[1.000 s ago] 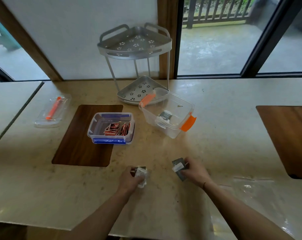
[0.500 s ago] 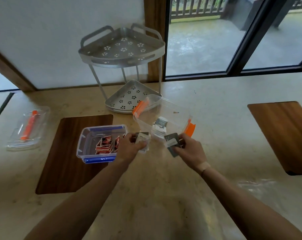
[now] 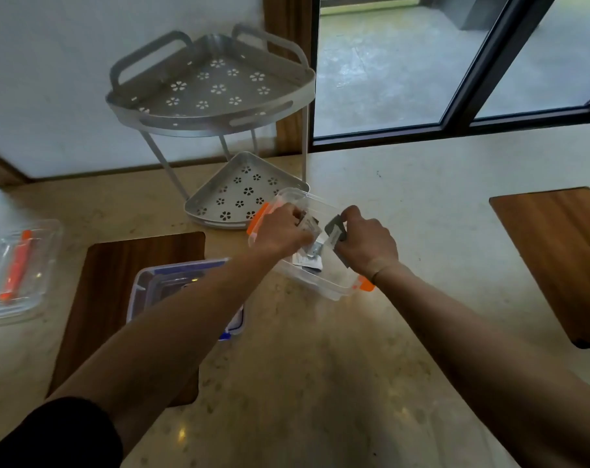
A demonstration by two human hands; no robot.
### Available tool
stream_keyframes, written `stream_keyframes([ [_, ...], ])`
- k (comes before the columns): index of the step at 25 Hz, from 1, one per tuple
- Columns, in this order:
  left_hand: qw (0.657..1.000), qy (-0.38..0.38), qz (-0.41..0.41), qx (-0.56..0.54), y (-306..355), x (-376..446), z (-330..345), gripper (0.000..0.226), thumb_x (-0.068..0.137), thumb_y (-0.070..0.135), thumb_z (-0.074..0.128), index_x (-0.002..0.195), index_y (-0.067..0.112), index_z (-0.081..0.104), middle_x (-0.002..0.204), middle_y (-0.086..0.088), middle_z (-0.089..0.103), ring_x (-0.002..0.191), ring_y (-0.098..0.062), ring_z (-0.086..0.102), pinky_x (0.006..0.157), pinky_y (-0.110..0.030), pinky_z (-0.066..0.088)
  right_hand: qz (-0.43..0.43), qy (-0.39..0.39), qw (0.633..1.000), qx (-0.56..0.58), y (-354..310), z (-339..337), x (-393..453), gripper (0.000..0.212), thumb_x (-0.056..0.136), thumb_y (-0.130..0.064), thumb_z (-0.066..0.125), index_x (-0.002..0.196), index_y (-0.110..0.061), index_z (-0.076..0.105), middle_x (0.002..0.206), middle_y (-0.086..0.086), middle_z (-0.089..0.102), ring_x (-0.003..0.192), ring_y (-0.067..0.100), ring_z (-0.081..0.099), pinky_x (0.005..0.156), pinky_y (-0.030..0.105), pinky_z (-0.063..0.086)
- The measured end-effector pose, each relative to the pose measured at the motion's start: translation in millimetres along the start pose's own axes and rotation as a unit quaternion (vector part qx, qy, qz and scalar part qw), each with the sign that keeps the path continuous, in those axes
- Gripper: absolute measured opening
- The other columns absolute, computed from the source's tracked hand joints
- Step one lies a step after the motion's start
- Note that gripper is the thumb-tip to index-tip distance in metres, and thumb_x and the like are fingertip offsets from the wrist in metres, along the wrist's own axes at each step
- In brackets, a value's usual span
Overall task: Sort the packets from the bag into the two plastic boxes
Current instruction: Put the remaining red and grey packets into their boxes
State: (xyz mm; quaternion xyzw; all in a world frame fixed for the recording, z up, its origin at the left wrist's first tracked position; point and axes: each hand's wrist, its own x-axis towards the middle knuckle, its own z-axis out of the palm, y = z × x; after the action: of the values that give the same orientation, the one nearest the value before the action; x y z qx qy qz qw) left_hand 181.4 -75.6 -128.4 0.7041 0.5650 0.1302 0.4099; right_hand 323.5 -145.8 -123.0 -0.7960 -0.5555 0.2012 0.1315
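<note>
Both my hands are over the clear box with orange clips (image 3: pixel 324 289) in the middle of the counter. My left hand (image 3: pixel 280 233) is shut on a grey-and-white packet (image 3: pixel 309 224). My right hand (image 3: pixel 367 244) grips a dark grey packet (image 3: pixel 335 228). Grey packets (image 3: pixel 307 260) lie on the floor of this box under my hands. The clear box with blue clips (image 3: pixel 158 282) stands nearer and to the left, mostly hidden by my left forearm. The bag is out of view.
A two-tier metal corner rack (image 3: pixel 215 96) stands just behind the orange-clip box. A clear lid with an orange clip (image 3: pixel 16 268) lies at far left. Dark wooden insets mark the counter at left (image 3: pixel 134 255) and at right (image 3: pixel 563 258).
Both hands have travelled from the near counter edge out to the orange-clip box, each carrying its packet. My left forearm now covers the blue-clip box.
</note>
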Motion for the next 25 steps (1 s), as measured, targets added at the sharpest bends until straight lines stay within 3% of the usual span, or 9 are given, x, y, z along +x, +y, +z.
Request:
stream_keyframes([
  [3,0.994,-0.075,-0.028,0.076,10.6,24.6,24.8,0.017,0.084,0.027,0.068,0.09,0.012,0.066,0.084,-0.004,0.071,0.074,-0.019,0.069,0.064,-0.031,0.057,0.012,-0.042,0.996,-0.073,-0.2,12.6,17.8,0.03,0.083,-0.012,0.053,0.111,-0.011,0.043,0.087,0.014,0.059,0.069,0.034,0.051,0.056,0.034,0.037],
  [6,0.979,-0.144,-0.101,0.099,9.7,40.4,44.3,0.013,0.083,0.015,0.067,0.078,0.004,0.071,0.072,-0.011,0.074,0.068,-0.022,0.071,0.062,-0.029,0.059,0.022,-0.071,0.991,-0.11,-0.1,24.5,28.6,0.03,0.084,-0.009,0.052,0.113,-0.006,0.042,0.097,0.018,0.062,0.085,0.04,0.06,0.06,0.038,0.039],
  [8,0.968,-0.164,-0.143,0.124,4.5,48.3,55.0,0.018,0.083,0.009,0.064,0.066,0.005,0.063,0.054,-0.01,0.067,0.056,-0.022,0.064,0.054,-0.027,0.053,0.022,-0.085,0.989,-0.119,-2.0,33.7,35.8,0.027,0.087,-0.01,0.051,0.112,-0.005,0.044,0.103,0.018,0.063,0.093,0.04,0.061,0.062,0.038,0.037],
  [12,0.96,-0.18,-0.173,0.124,-3.8,56.3,66.9,0.026,0.084,-0.003,0.061,0.06,0.005,0.054,0.058,-0.015,0.058,0.048,-0.025,0.058,0.053,-0.033,0.057,0.031,-0.107,0.986,-0.127,-3.4,44.4,42.2,0.022,0.087,-0.005,0.05,0.108,-0.004,0.055,0.111,0.018,0.063,0.101,0.039,0.061,0.067,0.036,0.038],
  [14,0.963,-0.163,-0.154,0.146,-4.3,56.4,69.2,0.028,0.086,0.002,0.06,0.059,0.006,0.052,0.054,-0.012,0.056,0.042,-0.02,0.055,0.034,-0.022,0.045,0.033,-0.135,0.98,-0.143,-1.1,45.1,41.3,0.023,0.086,-0.002,0.051,0.107,-0.002,0.059,0.114,0.019,0.063,0.103,0.038,0.061,0.069,0.035,0.039],
  [16,0.96,-0.178,-0.152,0.152,-7.4,55.4,73.3,0.027,0.085,0.002,0.06,0.059,0.006,0.053,0.054,-0.011,0.057,0.038,-0.019,0.054,0.028,-0.018,0.037,0.025,-0.17,0.972,-0.161,1.4,43.3,41.1,0.024,0.085,-0.003,0.053,0.107,-0.003,0.062,0.114,0.018,0.063,0.104,0.037,0.061,0.07,0.035,0.041],
  [19,0.957,-0.199,-0.15,0.146,-9.4,53.7,73.0,0.027,0.083,0.0,0.06,0.058,0.007,0.053,0.056,-0.01,0.059,0.04,-0.017,0.055,0.027,-0.017,0.037,0.018,-0.21,0.964,-0.16,0.9,38.8,42.7,0.025,0.081,-0.005,0.06,0.106,-0.005,0.064,0.111,0.016,0.064,0.101,0.035,0.063,0.069,0.034,0.042],
  [22,0.959,-0.196,-0.152,0.136,-8.0,52.1,68.1,0.032,0.088,0.006,0.06,0.057,0.01,0.052,0.054,-0.006,0.057,0.03,-0.009,0.051,0.029,-0.018,0.038,0.014,-0.225,0.961,-0.16,-3.3,36.2,39.5,0.023,0.079,-0.009,0.064,0.102,-0.008,0.065,0.099,0.014,0.063,0.083,0.03,0.06,0.066,0.033,0.042],
  [25,0.961,-0.196,-0.104,0.163,-7.9,46.1,64.5,0.033,0.094,0.004,0.051,0.062,0.008,0.047,0.062,-0.007,0.056,0.056,-0.02,0.062,0.058,-0.026,0.056,-0.001,-0.217,0.963,-0.163,-7.8,28.4,31.8,0.02,0.082,-0.007,0.06,0.101,-0.008,0.065,0.106,0.015,0.065,0.089,0.032,0.062,0.067,0.034,0.043],
])
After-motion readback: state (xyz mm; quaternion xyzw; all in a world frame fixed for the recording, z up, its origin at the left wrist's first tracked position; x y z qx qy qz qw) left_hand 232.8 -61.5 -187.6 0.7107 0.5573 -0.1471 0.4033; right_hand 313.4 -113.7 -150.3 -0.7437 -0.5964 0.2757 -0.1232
